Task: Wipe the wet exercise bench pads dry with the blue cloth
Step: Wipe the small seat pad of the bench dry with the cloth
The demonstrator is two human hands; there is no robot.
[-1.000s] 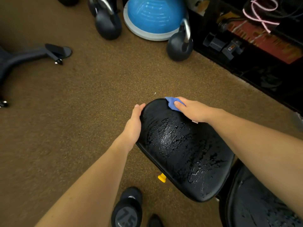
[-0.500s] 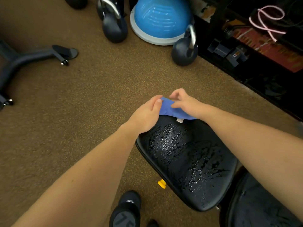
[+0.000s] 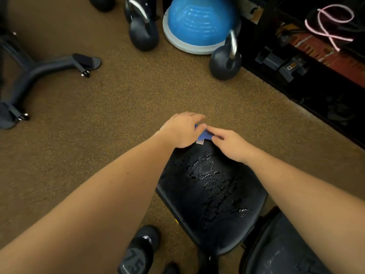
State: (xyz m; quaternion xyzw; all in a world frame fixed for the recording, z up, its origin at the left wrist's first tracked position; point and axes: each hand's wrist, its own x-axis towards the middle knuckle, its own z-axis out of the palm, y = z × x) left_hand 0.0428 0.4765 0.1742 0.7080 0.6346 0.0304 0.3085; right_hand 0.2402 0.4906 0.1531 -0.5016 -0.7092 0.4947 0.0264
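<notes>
A black bench seat pad (image 3: pixel 209 194) covered in water droplets sits low in the middle of the view. At its far tip both hands hold a small blue cloth (image 3: pixel 204 134) with a white tag. My left hand (image 3: pixel 182 130) pinches the cloth's left end. My right hand (image 3: pixel 227 142) pinches its right end. Most of the cloth is hidden between the fingers. A second black pad (image 3: pixel 284 252), also wet, shows at the lower right under my right forearm.
Two kettlebells (image 3: pixel 143 26) (image 3: pixel 226 60) and a blue half-ball trainer (image 3: pixel 199 22) stand on the brown floor beyond. A black equipment base (image 3: pixel 39 72) lies at left, a dark rack (image 3: pixel 308 62) at right. A 7.5 dumbbell (image 3: pixel 138 254) sits beside the bench.
My left hand left the pad's edge and took hold of the cloth. Both hands lifted the cloth off the pad tip and now hold it between them, more bunched.
</notes>
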